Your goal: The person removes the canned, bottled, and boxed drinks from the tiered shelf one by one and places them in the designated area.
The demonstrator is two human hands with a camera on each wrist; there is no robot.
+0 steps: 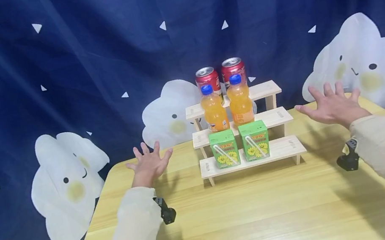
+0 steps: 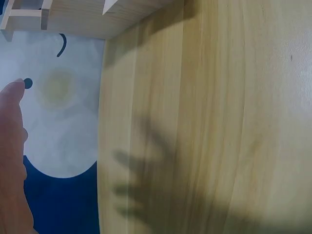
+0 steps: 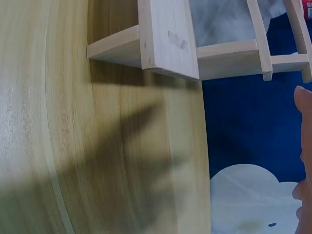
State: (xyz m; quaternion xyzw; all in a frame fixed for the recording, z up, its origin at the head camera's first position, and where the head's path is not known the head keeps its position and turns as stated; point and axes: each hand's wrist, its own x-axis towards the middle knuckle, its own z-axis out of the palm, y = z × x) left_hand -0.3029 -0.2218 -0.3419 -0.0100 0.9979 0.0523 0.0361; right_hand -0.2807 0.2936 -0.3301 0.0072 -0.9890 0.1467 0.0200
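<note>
While left grip (image 1: pixel 148 165) and right grip (image 1: pixel 338 108) each splay apart, the wooden rack (image 1: pixel 274 117) stretches sideways, lowest step (image 1: pixel 285 147) nearest.

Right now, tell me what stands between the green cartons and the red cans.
The head view shows two orange bottles on the middle shelf, between the green cartons and the red cans.

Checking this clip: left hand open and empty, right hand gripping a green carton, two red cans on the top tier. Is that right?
Not quite. The right hand grips nothing: the head view shows it open and empty, with both green cartons on the bottom tier. The left hand is open and empty, and two red cans stand on the top tier.
</note>
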